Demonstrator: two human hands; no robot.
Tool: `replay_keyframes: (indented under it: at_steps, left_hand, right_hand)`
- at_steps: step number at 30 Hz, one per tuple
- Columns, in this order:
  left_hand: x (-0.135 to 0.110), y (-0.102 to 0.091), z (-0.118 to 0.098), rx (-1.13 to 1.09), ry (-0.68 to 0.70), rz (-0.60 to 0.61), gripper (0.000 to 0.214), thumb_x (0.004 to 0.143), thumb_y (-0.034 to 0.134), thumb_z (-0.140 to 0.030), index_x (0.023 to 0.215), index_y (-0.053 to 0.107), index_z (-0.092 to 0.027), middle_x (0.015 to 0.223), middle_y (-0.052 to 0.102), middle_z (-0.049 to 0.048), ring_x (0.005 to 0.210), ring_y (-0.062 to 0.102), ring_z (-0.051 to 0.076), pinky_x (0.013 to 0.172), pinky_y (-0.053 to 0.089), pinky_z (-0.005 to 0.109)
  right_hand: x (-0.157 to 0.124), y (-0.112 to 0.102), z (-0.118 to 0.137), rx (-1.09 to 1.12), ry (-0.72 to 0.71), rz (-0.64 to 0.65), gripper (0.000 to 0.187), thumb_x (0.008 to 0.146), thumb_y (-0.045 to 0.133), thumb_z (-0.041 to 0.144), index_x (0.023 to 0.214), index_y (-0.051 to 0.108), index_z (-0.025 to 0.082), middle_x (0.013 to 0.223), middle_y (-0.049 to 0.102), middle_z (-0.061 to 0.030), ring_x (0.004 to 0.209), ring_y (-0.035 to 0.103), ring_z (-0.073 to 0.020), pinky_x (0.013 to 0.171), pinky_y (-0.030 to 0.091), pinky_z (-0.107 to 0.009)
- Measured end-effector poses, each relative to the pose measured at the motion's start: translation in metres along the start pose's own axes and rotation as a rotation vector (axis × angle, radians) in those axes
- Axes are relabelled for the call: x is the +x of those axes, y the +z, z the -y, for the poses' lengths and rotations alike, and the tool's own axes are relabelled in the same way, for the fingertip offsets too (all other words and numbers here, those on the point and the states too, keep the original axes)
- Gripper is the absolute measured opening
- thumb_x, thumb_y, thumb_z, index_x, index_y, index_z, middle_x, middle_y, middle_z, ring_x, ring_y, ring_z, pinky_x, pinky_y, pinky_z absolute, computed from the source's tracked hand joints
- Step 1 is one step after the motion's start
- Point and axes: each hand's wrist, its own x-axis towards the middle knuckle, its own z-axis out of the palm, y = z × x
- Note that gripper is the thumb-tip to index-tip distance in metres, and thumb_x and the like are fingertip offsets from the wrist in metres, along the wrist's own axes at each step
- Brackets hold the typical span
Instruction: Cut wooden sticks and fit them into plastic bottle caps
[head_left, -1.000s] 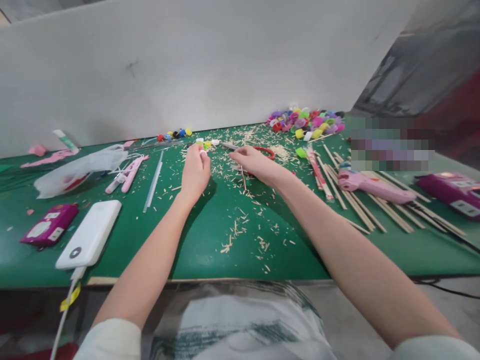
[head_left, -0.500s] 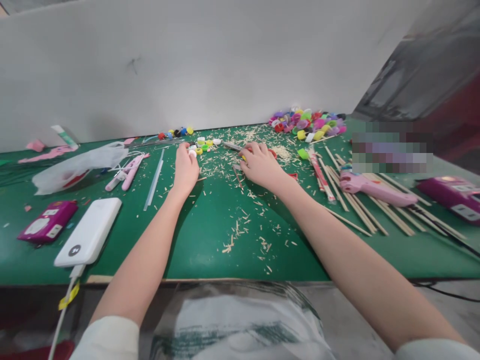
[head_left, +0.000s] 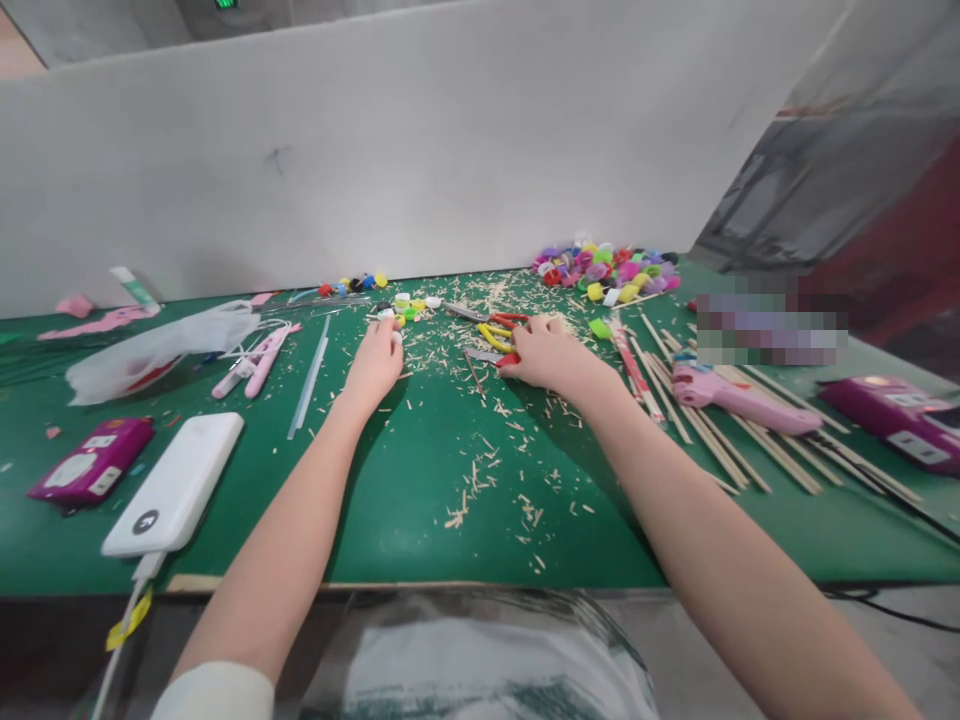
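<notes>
My left hand [head_left: 377, 360] rests on the green table [head_left: 420, 520], fingers curled around a small white piece [head_left: 395, 338] at the fingertips. Just beyond it lie a few small coloured caps [head_left: 409, 305]. My right hand [head_left: 553, 355] lies a hand's width to the right, fingers closed over a red-handled cutter [head_left: 510, 358] whose grey blade points left. Yellow-handled pliers [head_left: 491, 335] and red-handled scissors [head_left: 511, 319] lie just beyond that hand. A thin wooden stick [head_left: 472, 372] lies between my hands amid wood shavings.
A pile of coloured caps [head_left: 604, 265] sits at the back right. Wooden sticks [head_left: 712, 425], a pink glue gun [head_left: 739, 392] and a magenta power strip [head_left: 896, 415] lie right. Left are a white power bank [head_left: 176, 483], another magenta strip [head_left: 94, 460], a plastic bag [head_left: 161, 340] and a clear rod [head_left: 309, 372].
My right hand let go of the thin stick and moved right onto the red-handled cutter. My left hand drew back a little toward me. The view tilted slightly.
</notes>
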Motion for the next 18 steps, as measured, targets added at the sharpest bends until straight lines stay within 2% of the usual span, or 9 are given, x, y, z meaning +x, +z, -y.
replay_keyframes:
  at_steps: [3, 6, 9, 12, 14, 16, 18]
  left_hand:
    - [0.001, -0.004, 0.000, 0.008, -0.025, 0.060, 0.029, 0.086, 0.040, -0.012, 0.110, 0.057, -0.012, 0.100, 0.063, 0.0126, 0.094, 0.060, 0.023, 0.088, 0.045, 0.036]
    - [0.001, -0.008, 0.000, 0.001, -0.072, 0.107, 0.032, 0.087, 0.039, -0.015, 0.113, 0.057, -0.012, 0.097, 0.066, 0.0118, 0.088, 0.061, 0.022, 0.085, 0.046, 0.036]
    - [0.001, -0.012, 0.001, 0.083, -0.055, 0.124, 0.033, 0.087, 0.038, -0.015, 0.113, 0.058, -0.013, 0.098, 0.067, 0.0122, 0.097, 0.057, 0.025, 0.087, 0.044, 0.037]
    - [0.003, -0.023, 0.002, 0.207, 0.006, 0.063, 0.033, 0.085, 0.037, -0.012, 0.108, 0.061, -0.013, 0.110, 0.064, 0.0137, 0.107, 0.051, 0.027, 0.092, 0.041, 0.039]
    - [0.004, -0.034, 0.001, 0.230, 0.011, 0.060, 0.030, 0.085, 0.037, -0.014, 0.102, 0.062, -0.013, 0.109, 0.064, 0.0131, 0.101, 0.054, 0.025, 0.088, 0.042, 0.036]
    - [0.004, -0.045, -0.003, 0.202, -0.013, 0.176, 0.025, 0.086, 0.040, -0.022, 0.093, 0.063, -0.016, 0.096, 0.066, 0.0092, 0.088, 0.057, 0.022, 0.079, 0.044, 0.033]
    - [0.004, -0.052, -0.007, 0.183, -0.047, 0.385, 0.020, 0.083, 0.047, -0.030, 0.085, 0.063, -0.019, 0.088, 0.067, 0.0053, 0.078, 0.058, 0.019, 0.070, 0.043, 0.029]
  right_hand:
    - [-0.004, -0.005, 0.002, -0.017, -0.030, 0.045, 0.045, 0.085, 0.056, 0.034, 0.122, 0.054, 0.009, 0.127, 0.050, -0.0210, 0.121, 0.043, -0.0333, 0.090, 0.042, -0.040]
    - [-0.005, -0.007, 0.004, -0.001, -0.008, 0.097, 0.037, 0.087, 0.050, 0.025, 0.121, 0.053, 0.011, 0.123, 0.054, -0.0186, 0.115, 0.050, -0.0308, 0.086, 0.044, -0.039]
    - [-0.005, -0.008, 0.006, 0.014, 0.006, 0.112, 0.033, 0.088, 0.044, 0.019, 0.119, 0.054, 0.011, 0.119, 0.057, -0.0182, 0.110, 0.055, -0.0289, 0.082, 0.045, -0.038]
    - [-0.006, -0.008, 0.007, 0.045, 0.032, 0.082, 0.035, 0.088, 0.043, 0.020, 0.120, 0.052, 0.009, 0.119, 0.057, -0.0191, 0.108, 0.056, -0.0284, 0.080, 0.045, -0.036]
    - [-0.005, -0.008, 0.007, 0.074, 0.054, 0.005, 0.037, 0.089, 0.042, 0.023, 0.122, 0.050, 0.007, 0.118, 0.056, -0.0203, 0.109, 0.055, -0.0289, 0.080, 0.045, -0.036]
    - [-0.004, -0.007, 0.008, 0.103, 0.051, -0.079, 0.037, 0.090, 0.041, 0.026, 0.119, 0.051, 0.006, 0.115, 0.056, -0.0219, 0.109, 0.054, -0.0299, 0.079, 0.044, -0.035]
    - [-0.003, -0.008, 0.008, 0.132, 0.028, -0.143, 0.035, 0.090, 0.041, 0.028, 0.114, 0.055, 0.006, 0.112, 0.056, -0.0225, 0.107, 0.054, -0.0305, 0.077, 0.043, -0.034]
